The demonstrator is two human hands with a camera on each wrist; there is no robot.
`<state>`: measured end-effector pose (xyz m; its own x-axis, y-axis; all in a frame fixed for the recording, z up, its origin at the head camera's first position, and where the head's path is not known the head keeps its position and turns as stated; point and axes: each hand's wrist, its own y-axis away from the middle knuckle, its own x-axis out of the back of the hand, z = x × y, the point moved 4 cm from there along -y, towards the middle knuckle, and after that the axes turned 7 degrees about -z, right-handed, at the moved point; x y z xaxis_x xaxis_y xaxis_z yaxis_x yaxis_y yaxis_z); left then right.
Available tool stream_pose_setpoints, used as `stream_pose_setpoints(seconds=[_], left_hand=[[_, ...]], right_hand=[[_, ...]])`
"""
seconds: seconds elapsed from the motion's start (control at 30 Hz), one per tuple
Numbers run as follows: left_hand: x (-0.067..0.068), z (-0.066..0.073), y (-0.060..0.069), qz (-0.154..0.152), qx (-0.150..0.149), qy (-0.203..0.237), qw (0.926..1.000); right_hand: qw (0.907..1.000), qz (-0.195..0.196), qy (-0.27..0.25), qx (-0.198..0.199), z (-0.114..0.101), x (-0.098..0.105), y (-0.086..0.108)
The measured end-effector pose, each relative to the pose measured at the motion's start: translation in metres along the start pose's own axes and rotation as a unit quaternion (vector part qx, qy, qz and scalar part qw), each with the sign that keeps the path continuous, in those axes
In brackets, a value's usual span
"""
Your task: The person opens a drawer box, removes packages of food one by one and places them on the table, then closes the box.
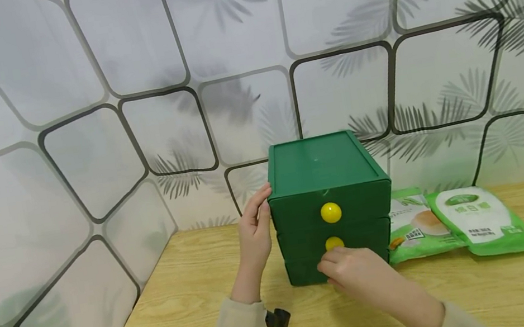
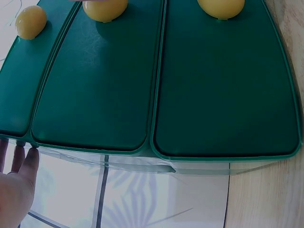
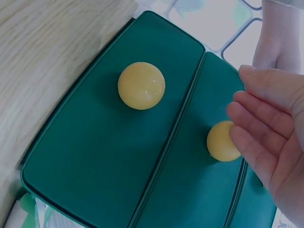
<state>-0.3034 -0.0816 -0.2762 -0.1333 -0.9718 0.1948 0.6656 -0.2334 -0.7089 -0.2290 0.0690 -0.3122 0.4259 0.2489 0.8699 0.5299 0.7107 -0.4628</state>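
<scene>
A green three-drawer box [image 1: 332,207] with round yellow knobs stands on the table, its drawers closed. My left hand [image 1: 255,233] lies against the box's left side near the top, fingers straight; its fingertips [image 2: 31,159] reach the side edge in the left wrist view. In front of the lower drawers is my right hand [image 1: 356,271], just below the middle knob [image 1: 334,242]. The right wrist view shows its fingers loosely bent beside that knob, overlapping it in sight and holding nothing. The bottom knob [image 3: 141,85] is uncovered there, but my right hand hides it in the head view.
Two green-and-white packets lie right of the box: one [image 1: 419,227] partly behind it, the other [image 1: 484,220] farther right. The wooden table [image 1: 174,323] meets a patterned wall covering [image 1: 254,113] behind. The top knob [image 1: 331,212] sticks out from the upper drawer.
</scene>
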Motion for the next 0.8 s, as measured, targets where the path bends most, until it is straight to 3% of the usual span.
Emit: stream_pose_setpoints(seconds=[0.13, 0.5, 0.8], left_hand=[[-0.001, 0.013, 0.001, 0.001, 0.005, -0.005, 1.0], [-0.001, 0.015, 0.001, 0.003, 0.006, -0.008, 0.9999], [-0.001, 0.015, 0.001, 0.005, 0.008, -0.003, 1.0]], right_hand=[[0.9998, -0.011, 0.013, 0.006, -0.002, -0.002, 0.0], [0.9982, -0.053, 0.027, -0.002, -0.001, -0.009, 0.0], [0.9972, -0.064, 0.038, -0.007, -0.001, -0.014, 0.0]])
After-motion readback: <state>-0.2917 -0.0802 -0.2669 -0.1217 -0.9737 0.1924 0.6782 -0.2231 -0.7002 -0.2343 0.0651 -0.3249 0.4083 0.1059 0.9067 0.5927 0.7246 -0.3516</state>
